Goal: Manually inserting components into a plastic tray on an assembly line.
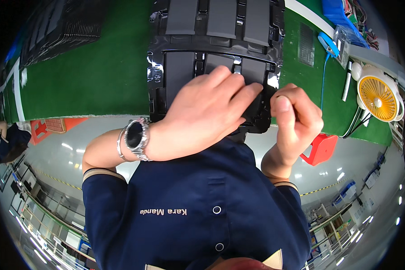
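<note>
A glossy black moulded tray [155, 96] lies in front of me, with flat dark-grey rectangular panels [180, 65] in its compartments. My left hand [207, 105], a silver watch on its wrist, reaches across the near row. Its index finger and thumb are apart, and the other fingers bend down over the panels with their tips hidden. By the tray's near right corner is my right hand [297, 117], raised and closed, the thumb pressed to the curled fingers. Whatever it may hold is too small or hidden to make out.
The tray lies on a green-topped table [85, 85]. A stack of black trays [60, 33] stands at far left. Toward the right are a white fan [377, 99] with yellow blades, a blue strap [328, 44], a white pen [347, 81] and a blue bin [344, 20] with wires.
</note>
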### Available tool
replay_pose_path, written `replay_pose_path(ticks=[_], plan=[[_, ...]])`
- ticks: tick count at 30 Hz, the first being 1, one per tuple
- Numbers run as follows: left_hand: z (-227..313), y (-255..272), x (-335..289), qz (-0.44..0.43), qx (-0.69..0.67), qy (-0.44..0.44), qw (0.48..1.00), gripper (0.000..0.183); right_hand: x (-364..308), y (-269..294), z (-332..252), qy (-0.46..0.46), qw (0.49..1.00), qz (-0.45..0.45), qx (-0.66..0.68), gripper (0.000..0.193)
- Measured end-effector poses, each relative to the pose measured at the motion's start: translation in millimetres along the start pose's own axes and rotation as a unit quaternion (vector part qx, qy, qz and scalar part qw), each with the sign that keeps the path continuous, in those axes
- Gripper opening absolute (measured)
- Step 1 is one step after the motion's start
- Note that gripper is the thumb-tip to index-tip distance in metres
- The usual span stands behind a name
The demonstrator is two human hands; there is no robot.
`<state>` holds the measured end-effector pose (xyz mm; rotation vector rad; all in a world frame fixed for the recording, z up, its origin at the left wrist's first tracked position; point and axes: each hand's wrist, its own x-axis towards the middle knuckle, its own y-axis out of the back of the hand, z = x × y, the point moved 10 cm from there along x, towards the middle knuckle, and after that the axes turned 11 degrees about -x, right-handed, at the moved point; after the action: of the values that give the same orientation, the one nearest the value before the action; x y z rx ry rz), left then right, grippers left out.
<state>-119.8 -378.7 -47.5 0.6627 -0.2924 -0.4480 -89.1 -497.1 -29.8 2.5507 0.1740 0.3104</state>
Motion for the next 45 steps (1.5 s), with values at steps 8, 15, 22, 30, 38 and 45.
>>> replay_pose_path(ticks=[8,15,22,30,38,45], plan=[[15.0,-23.4,11.5,0.022,0.111,-0.073,0.991,0.064,-4.6,17.7,14.1,-0.013,0.998,0.031,0.062,0.015],[-19.4,3.1,10.5,-0.022,-0.039,0.093,0.995,0.074,-6.0,40.6,21.5,-0.023,0.991,0.085,0.097,0.014],[-23.0,-28.2,-9.9,-0.058,-0.629,0.26,0.73,0.083,-8.1,24.8,15.1,-0.032,0.997,0.023,0.065,0.013],[-42.5,-6.4,-18.6,0.024,-0.562,0.258,0.786,0.09,-4.6,-10.1,6.1,-0.072,0.994,-0.067,0.054,0.008],[-43.5,-2.6,-24.3,-0.024,-0.596,0.288,0.749,0.033,-3.2,-24.3,4.9,-0.098,0.99,-0.101,0.027,0.006],[-44.9,3.6,-27.5,0.003,-0.582,0.25,0.774,0.022,-3.5,-40.0,1.8,-0.107,0.982,-0.139,0.063,0.009]])
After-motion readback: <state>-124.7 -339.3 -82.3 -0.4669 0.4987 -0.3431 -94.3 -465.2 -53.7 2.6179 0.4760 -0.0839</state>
